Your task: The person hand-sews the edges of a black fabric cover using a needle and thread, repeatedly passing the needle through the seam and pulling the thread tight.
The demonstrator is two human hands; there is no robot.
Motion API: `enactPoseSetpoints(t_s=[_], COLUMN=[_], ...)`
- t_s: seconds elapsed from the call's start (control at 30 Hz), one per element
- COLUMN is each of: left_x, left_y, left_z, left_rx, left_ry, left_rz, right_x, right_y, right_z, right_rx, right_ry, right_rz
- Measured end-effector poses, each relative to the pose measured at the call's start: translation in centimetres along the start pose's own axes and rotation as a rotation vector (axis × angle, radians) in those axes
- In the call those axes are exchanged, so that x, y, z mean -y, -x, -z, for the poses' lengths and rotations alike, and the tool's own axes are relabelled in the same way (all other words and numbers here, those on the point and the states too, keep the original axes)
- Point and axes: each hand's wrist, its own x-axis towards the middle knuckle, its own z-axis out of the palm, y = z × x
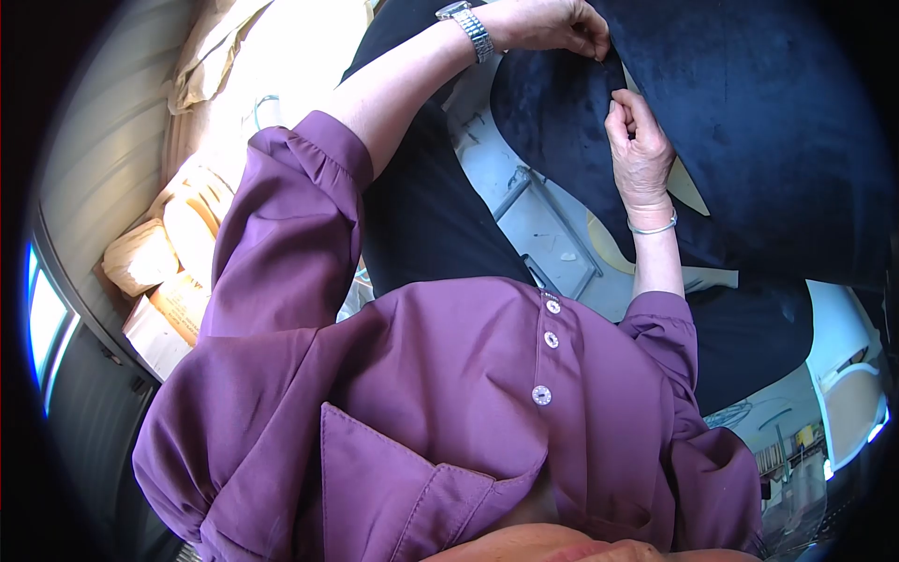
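A large piece of dark blue-black fabric [749,112] spreads across the upper right, over my lap. My left hand [557,26], with a metal watch at its wrist, pinches the fabric's edge at the top of the view. Just below it my right hand [641,150], wearing a thin bracelet, has its fingers curled and closed on the same edge. A narrow fold of cloth runs between the two hands. Whether a small tool or thread sits between the fingertips is too small to tell. A pale strip [691,187] shows beside my right hand.
Below my hands, a grey frame [562,220] stands on the light floor [496,150]. Brown paper-wrapped bundles [140,258] and a carton [183,304] lie at the left, near a ribbed wall [103,140]. A white chair-like object [847,403] is at the right.
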Motion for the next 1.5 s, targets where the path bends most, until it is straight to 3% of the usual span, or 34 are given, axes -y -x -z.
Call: enactPoseSetpoints(t_s=[0.07,0.17,0.4,0.5,0.6,0.73,0.87,1.0,1.13,1.23,1.5], left_x=[0.8,-0.4,-0.5,-1.1,-2.2,-4.6,-5.3,-7.3,-8.2,-9.6,-9.0], left_y=[-0.3,-0.2,0.3,1.2,1.7,2.4,2.1,1.1,1.2,1.3,0.8], left_z=[-0.1,-0.4,-2.5,-4.2,-4.7,-5.6,-6.5,-6.9,-7.4,-6.7,-7.5], left_rx=[0.009,-0.004,-0.188,-0.266,-0.312,-0.257,-0.227,-0.1,-0.107,-0.054,-0.086], left_ry=[0.016,-0.042,-0.368,-0.465,-0.544,-0.583,-0.888,-1.015,-1.201,-1.181,-1.216], left_rz=[-0.049,0.06,-0.112,-0.005,-0.078,-0.05,-0.189,-0.064,-0.031,0.04,-0.021], right_x=[0.0,-0.1,0.2,0.2,0.8,0.9,0.6,-0.2,-0.2,-0.2,-0.9], right_y=[0.0,0.0,0.0,-0.2,0.0,0.2,0.6,0.4,0.5,0.6,1.3], right_z=[0.0,-0.1,0.6,0.7,0.8,0.8,0.8,0.7,0.7,0.5,0.5], right_rx=[0.01,0.022,0.024,0.004,-0.017,-0.049,-0.052,-0.074,-0.097,-0.118,-0.058], right_ry=[0.016,0.026,0.035,0.023,-0.008,0.008,0.05,0.088,0.06,0.033,0.033], right_rz=[-0.005,-0.008,0.05,0.102,0.137,0.17,0.177,0.216,0.23,0.214,0.14])
